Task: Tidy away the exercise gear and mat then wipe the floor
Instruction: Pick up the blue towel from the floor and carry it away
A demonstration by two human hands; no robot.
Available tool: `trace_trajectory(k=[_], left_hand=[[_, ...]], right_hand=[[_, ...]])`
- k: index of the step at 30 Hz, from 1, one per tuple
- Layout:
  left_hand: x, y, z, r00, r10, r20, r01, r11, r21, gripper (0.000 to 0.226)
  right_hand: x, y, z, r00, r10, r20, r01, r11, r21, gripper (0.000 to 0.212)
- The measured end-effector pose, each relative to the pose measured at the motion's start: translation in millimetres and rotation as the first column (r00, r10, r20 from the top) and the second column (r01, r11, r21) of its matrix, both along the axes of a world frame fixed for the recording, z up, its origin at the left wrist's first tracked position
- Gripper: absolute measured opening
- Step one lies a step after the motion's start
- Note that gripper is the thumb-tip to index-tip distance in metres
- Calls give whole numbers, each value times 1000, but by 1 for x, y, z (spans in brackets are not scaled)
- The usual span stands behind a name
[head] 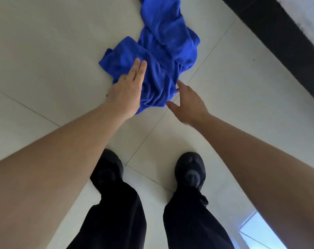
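Two forearms [62, 141] reach one blue cloth [163, 51]: left hand [127, 94] flat on it, fingers [137, 69] together; right hand [190, 106] beside it, fingers [181, 85] spread.

Cloth: blue cloth [167, 51], crumpled, lying on the floor and running up past the top edge of the view.
Floor: pale tiled floor [44, 51] with thin grout lines.
Left hand: left hand [127, 94] laid flat on the near left part of the cloth, fingers straight and together.
Right hand: right hand [188, 105] at the cloth's near right edge, fingers spread; contact cannot be told.
Legs: black trousers [116, 212] and black shoes [190, 168], standing on the floor below the cloth.
Upper right: dark band [278, 33] running diagonally along the floor's edge.
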State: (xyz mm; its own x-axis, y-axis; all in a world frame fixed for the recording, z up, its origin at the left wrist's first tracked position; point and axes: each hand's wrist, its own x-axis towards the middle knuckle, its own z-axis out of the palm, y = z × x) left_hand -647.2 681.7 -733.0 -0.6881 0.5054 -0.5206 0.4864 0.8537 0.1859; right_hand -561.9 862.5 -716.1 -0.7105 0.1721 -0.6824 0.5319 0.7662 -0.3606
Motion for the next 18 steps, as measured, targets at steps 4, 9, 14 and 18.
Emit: trace_trajectory(k=[4, 9, 14, 18], left_hand=[[18, -19, -3, 999, 17, 45, -13, 996, -90, 71], [39, -56, 41, 996, 16, -93, -16, 1000, 0, 10], [24, -66, 120, 973, 72, -217, -49, 993, 109, 22], [-9, -63, 211, 962, 232, -147, -167, 918, 360, 19]], right_hand=[[28, -15, -11, 1000, -26, -1, 26, 998, -53, 32], [41, -17, 29, 984, 169, -53, -170, 985, -1, 23], [17, -28, 110, 940, 10, -341, -54, 991, -119, 17], [-23, -24, 213, 937, -185, -296, 120, 967, -224, 8]])
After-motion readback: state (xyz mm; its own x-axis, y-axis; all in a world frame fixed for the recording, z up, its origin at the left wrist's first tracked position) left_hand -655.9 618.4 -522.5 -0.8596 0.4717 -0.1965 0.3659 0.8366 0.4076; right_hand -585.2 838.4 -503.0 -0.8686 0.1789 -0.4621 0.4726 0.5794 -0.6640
